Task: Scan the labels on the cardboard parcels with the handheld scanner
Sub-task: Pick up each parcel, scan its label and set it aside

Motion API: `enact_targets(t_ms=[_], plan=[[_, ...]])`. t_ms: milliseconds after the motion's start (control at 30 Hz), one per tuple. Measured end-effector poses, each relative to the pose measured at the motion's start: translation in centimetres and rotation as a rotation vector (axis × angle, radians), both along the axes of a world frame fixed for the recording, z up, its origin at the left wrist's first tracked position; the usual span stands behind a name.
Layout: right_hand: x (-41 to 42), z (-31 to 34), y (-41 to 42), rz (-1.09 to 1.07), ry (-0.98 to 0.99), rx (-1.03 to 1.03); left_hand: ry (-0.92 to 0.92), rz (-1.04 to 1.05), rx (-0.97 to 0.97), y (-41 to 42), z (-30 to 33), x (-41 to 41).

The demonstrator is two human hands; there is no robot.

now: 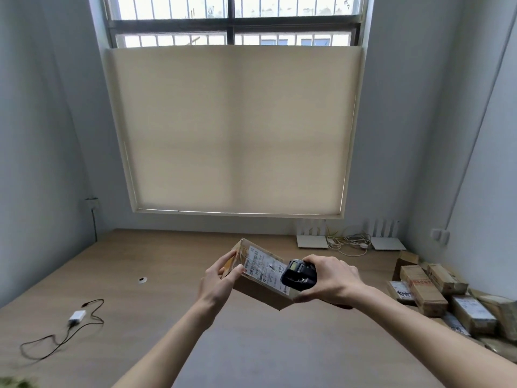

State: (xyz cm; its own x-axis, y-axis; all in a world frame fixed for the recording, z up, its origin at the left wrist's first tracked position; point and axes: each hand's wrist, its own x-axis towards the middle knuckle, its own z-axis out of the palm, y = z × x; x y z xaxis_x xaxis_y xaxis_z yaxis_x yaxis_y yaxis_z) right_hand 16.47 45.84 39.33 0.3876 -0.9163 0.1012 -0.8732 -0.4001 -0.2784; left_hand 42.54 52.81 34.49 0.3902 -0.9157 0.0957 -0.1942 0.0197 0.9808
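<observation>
A person's left hand (216, 278) pinches one cardboard parcel (258, 275) above the wooden table (173, 256), its label (264, 268) facing up. The right hand (330, 278) wraps curled fingers around one black scanner (298, 275) over the label. Roughly nine parcels (447, 298) are piled at right; two white routers (312, 242) stand behind.

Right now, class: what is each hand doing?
Left hand: closed, fingers gripping the cardboard parcel at its left end.
Right hand: closed, holding the handheld scanner over the parcel's label.

Single head-worn view, forward and down over the wooden desk (173, 264), window wall (391, 135) ahead.
</observation>
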Motion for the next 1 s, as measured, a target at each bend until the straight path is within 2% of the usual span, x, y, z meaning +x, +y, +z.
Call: enact_targets(t_ms=[200,367,467,633,1000], plan=[[5.9,-0.3,-0.1,0.019,-0.224,0.150,0.083,0.146,0.001,2.6,-0.2,5.6],[14.6,-0.8,1.3,0.128,-0.349,0.271,0.263,0.279,-0.029,6.2,-0.6,12.1],[20.7,-1.1,3.1,0.196,-0.418,0.312,0.310,0.304,-0.030,9.9,-0.8,16.5],[30.7,-1.7,7.1,0.297,-0.444,0.306,0.250,0.372,0.025,17.1,-1.2,24.8],[50.8,-5.8,18.9,0.604,-0.363,0.439,0.199,0.758,0.008,34.6,-5.9,39.6]])
